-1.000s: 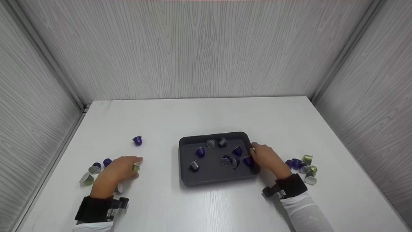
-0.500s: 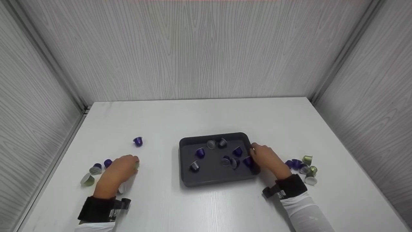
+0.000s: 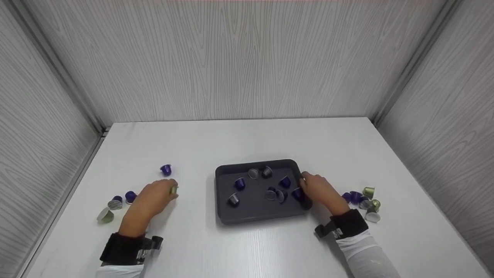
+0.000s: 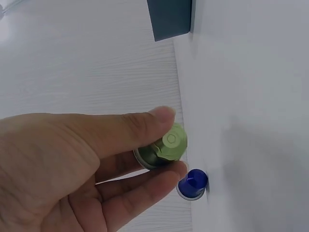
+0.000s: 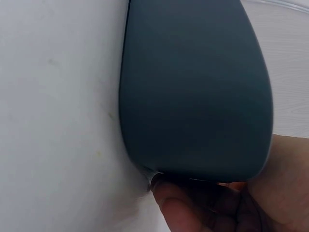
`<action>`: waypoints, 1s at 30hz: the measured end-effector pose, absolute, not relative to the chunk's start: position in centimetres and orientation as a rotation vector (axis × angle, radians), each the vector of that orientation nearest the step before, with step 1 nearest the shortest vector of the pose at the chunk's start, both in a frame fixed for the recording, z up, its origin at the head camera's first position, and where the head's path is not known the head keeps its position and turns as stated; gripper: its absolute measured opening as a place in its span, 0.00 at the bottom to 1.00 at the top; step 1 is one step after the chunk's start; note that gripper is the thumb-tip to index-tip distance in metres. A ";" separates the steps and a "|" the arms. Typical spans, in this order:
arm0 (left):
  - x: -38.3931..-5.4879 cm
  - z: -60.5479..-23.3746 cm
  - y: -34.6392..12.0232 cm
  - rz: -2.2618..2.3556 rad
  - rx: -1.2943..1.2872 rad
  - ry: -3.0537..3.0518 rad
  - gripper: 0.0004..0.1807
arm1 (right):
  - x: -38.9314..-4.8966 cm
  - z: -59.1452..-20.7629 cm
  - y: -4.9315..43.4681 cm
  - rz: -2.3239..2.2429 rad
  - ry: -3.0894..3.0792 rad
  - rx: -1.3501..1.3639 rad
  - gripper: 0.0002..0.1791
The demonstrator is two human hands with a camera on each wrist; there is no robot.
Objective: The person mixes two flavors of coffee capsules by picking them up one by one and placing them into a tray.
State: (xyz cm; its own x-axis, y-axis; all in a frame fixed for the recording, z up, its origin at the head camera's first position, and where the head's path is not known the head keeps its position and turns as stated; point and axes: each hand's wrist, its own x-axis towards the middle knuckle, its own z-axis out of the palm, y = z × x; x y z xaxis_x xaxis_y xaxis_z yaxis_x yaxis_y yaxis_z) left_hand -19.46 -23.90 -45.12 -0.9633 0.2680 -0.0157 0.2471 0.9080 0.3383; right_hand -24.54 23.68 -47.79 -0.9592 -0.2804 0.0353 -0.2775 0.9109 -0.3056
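My left hand (image 3: 154, 197) pinches a green coffee capsule (image 4: 171, 140) between thumb and fingertips, held above the table on the left. A blue capsule (image 3: 166, 170) lies just beyond it. In the middle is a dark grey tray (image 3: 247, 216) with several blue and dark capsules, such as a blue one (image 3: 240, 183) and a silver-rimmed one (image 3: 233, 199). My right hand (image 3: 320, 191) grips the tray's right side with curled fingers (image 5: 178, 208). Part of that grip is hidden behind the tray wall.
At the far left lie blue capsules (image 3: 130, 197) and a green capsule (image 3: 105, 216). My left forearm partly hides another item. To the right of my right hand sits a cluster of blue and green capsules (image 3: 368, 192). Wood-grain panels (image 3: 239, 58) enclose the white table (image 3: 247, 139).
With the green capsule, my left hand has moved up and slightly right, toward the lone blue capsule. My right hand and the tray stay where they were.
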 end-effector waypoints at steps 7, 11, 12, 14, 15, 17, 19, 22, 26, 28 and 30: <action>-19.8 -44.9 -22.6 0.553 0.453 3.083 0.16 | -24.6 -47.9 23.8 -0.510 3.054 -0.420 0.10; -20.3 -44.6 -21.6 0.576 0.466 3.098 0.16 | -24.6 -47.9 23.7 -0.504 3.055 -0.416 0.10; -20.4 -44.5 -21.3 0.585 0.466 3.097 0.16 | -24.6 -48.0 23.7 -0.503 3.055 -0.414 0.10; -20.7 -44.4 -20.7 0.605 0.472 3.092 0.17 | -24.7 -48.0 23.7 -0.503 3.058 -0.415 0.10; -20.9 -44.3 -20.4 0.613 0.483 3.090 0.17 | -24.7 -48.0 23.7 -0.502 3.061 -0.419 0.10; -21.2 -44.1 -19.8 0.625 0.497 3.088 0.17 | -24.6 -48.0 23.7 -0.509 3.062 -0.414 0.10; -21.5 -43.8 -19.2 0.624 0.518 3.092 0.16 | -24.6 -48.1 23.7 -0.501 3.063 -0.423 0.12; -21.8 -43.6 -18.5 0.622 0.542 3.097 0.17 | -24.5 -48.1 23.7 -0.487 3.064 -0.426 0.14; -22.1 -43.4 -17.7 0.662 0.566 3.091 0.17 | -24.6 -48.1 23.7 -0.480 3.060 -0.416 0.14; -22.2 -43.3 -17.3 0.692 0.587 3.092 0.16 | -24.6 -48.0 23.7 -0.486 3.054 -0.407 0.13; -22.3 -43.2 -16.8 0.726 0.608 3.090 0.15 | -24.6 -48.0 23.7 -0.493 3.049 -0.393 0.13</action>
State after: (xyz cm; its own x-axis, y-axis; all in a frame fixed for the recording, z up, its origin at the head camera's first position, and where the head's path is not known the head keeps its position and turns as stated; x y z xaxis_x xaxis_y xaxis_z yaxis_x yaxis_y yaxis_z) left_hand -22.28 -16.83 -43.20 -0.9253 0.3385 0.1708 0.3792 0.8287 0.4118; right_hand -24.61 23.68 -47.96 -0.9678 -0.2515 0.0125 -0.2426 0.9180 -0.3137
